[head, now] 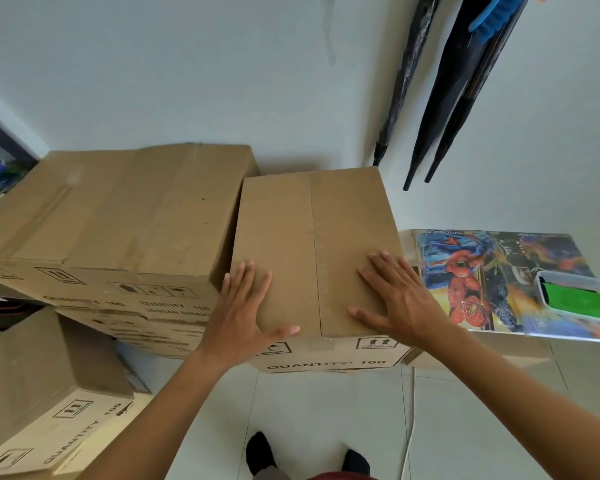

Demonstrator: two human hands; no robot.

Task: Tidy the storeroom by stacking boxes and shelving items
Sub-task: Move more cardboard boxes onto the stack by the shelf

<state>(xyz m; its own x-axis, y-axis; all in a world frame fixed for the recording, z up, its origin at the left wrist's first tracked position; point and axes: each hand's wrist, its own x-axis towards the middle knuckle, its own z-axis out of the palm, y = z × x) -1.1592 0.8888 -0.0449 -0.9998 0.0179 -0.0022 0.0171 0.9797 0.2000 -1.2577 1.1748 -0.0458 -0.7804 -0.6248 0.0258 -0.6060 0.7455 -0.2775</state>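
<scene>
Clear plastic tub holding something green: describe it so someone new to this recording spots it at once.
Right of the cardboard boxes, under the dark umbrellas on the white wall, lies a Spider-Man picture panel. The tub sits on its right end. It alone is see-through, with bright green inside.

both hands, left hand point(245, 315) and right hand point(397, 299), lie flat atop the cardboard box point(314, 237).

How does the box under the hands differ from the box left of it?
The centre box has the left hand and right hand flat on its top; the left box is untouched. The centre box's top is narrower and sits lower than the left box's. Both are cardboard printed QUANTITY: 100.
</scene>
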